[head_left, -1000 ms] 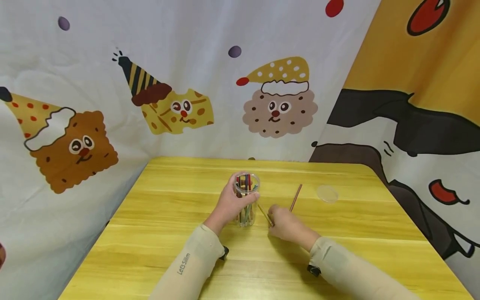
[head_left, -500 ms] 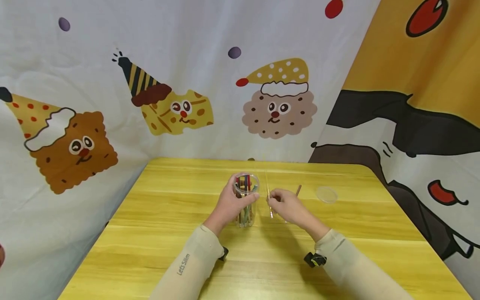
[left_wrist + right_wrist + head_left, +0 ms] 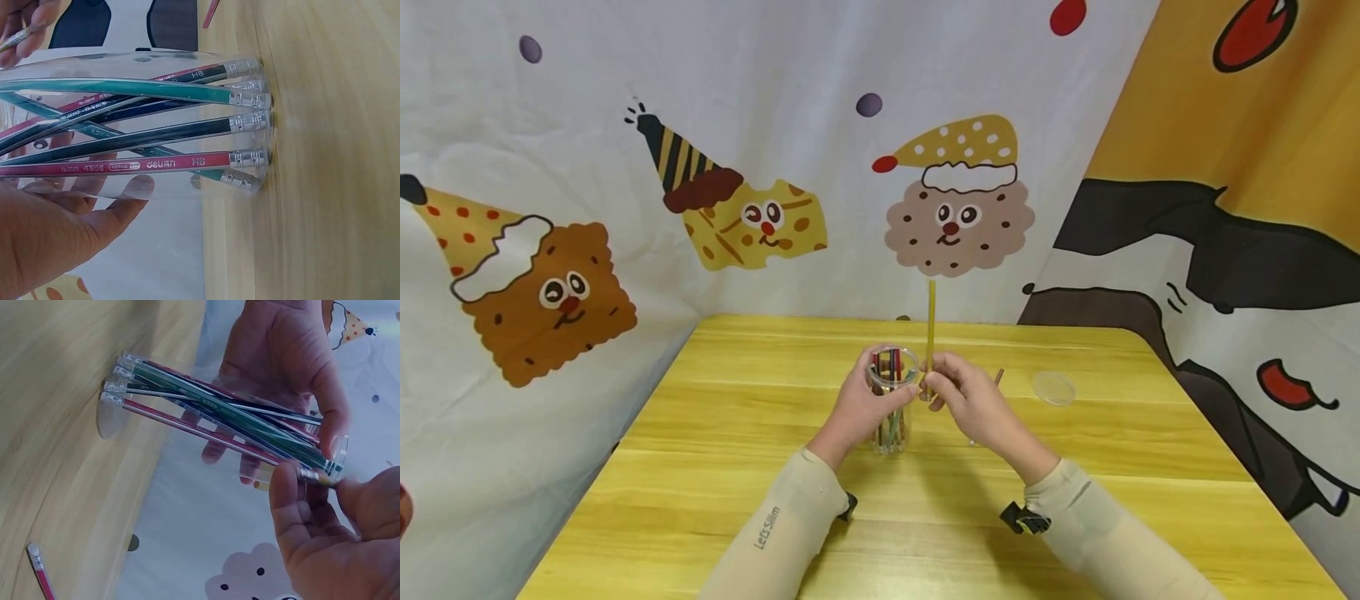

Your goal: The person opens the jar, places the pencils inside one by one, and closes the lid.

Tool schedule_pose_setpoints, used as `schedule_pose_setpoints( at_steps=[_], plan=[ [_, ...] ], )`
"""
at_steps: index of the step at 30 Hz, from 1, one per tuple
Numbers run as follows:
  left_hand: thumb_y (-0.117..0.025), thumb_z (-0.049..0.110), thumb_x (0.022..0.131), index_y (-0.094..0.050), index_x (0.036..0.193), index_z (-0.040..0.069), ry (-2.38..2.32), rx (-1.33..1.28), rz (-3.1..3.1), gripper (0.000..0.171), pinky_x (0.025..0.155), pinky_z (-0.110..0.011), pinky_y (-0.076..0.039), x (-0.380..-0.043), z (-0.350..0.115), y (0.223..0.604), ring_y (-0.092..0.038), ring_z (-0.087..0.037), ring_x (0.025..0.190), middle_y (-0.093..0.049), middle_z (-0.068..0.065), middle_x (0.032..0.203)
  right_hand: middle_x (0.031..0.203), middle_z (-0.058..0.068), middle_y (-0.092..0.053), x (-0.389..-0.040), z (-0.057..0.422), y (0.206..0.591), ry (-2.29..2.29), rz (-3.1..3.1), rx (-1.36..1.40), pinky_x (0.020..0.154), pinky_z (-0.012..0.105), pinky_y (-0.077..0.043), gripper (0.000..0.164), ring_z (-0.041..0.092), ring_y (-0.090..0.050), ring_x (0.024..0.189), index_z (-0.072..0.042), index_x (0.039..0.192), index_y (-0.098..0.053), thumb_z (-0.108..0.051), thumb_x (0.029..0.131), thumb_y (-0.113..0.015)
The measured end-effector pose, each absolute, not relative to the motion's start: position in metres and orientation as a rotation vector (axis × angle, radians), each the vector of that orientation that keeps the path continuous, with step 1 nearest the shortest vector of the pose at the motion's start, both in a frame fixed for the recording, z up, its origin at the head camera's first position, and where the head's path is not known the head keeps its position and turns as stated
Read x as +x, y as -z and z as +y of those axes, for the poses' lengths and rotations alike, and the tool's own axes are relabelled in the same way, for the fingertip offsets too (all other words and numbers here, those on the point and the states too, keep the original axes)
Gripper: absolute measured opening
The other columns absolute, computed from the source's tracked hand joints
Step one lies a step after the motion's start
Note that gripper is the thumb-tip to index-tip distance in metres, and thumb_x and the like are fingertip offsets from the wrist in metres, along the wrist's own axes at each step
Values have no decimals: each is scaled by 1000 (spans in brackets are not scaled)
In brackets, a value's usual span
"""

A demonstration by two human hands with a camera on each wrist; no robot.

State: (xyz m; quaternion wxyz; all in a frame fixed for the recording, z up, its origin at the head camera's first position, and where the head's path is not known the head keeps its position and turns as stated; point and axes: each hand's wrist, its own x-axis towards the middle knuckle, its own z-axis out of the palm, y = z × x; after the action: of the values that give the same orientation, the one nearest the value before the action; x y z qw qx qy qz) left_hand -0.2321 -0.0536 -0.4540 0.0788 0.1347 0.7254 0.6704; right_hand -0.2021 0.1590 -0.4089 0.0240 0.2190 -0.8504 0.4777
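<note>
In the head view my left hand (image 3: 859,398) grips a clear plastic jar (image 3: 904,438) that stands upright on the table. Several red, green and dark pencils (image 3: 181,163) lean inside it, their eraser ends at the bottom in the left wrist view. Just right of the rim, my right hand (image 3: 976,402) pinches a yellow pencil (image 3: 932,312) near its lower end. This pencil stands almost vertical, and its metal-banded end shows between thumb and fingers in the right wrist view. Whether it touches the jar I cannot tell.
A red pencil (image 3: 41,575) lies on the wooden table (image 3: 700,467), partly hidden behind my right hand in the head view. Farther right lies a clear round lid (image 3: 1055,388). A curtain (image 3: 820,75) with cartoon prints hangs behind the table.
My right hand has raised the yellow pencil from near the table, turned it upright and carried it up and left to the jar's rim. The left hand and jar have stayed in place.
</note>
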Motion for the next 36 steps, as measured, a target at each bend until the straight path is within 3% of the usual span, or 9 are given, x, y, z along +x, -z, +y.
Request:
schedule_pose_setpoints(
  at_steps=[7,13,21,30,36],
  plan=[
    [-84,42,93,-41,155,41,-2021,406,2170,75,98,-43,-59,-233,-53,454,-69,-23,118,-66,-5,137,115,15,-72,-199,155,407,-1432,-2576,663,79,38,-63,26,29,-75,95,-4,135,-59,-15,115,-47],
    [-83,42,93,-40,156,41,-2006,421,2180,76,98,-43,-58,-233,-53,454,-69,-23,117,-67,-4,135,108,14,-73,-200,154,405,-1343,-2557,633,73,33,-61,26,19,-73,86,-4,134,-64,-14,113,-53],
    [-81,43,95,-43,153,42,-1995,435,2174,70,94,-40,-60,-234,-53,455,-69,-22,116,-66,-6,137,92,4,-71,-201,154,398,-1291,-2568,603,63,26,-50,19,10,-58,73,-9,123,-74,-16,109,-64],
    [-83,32,95,-45,152,39,-2032,468,2161,69,96,-41,-60,-233,-52,454,-69,-23,120,-66,-6,137,103,12,-80,-204,155,389,-1476,-2447,458,73,27,-61,18,21,-75,84,-9,117,-76,-21,104,-71],
    [-82,31,95,-44,153,39,-2029,453,2164,69,101,-43,-59,-233,-52,454,-68,-24,124,-64,-7,141,109,15,-81,-204,154,384,-1573,-2357,451,78,26,-63,23,13,-77,85,-7,125,-70,-18,105,-71]
  ],
)
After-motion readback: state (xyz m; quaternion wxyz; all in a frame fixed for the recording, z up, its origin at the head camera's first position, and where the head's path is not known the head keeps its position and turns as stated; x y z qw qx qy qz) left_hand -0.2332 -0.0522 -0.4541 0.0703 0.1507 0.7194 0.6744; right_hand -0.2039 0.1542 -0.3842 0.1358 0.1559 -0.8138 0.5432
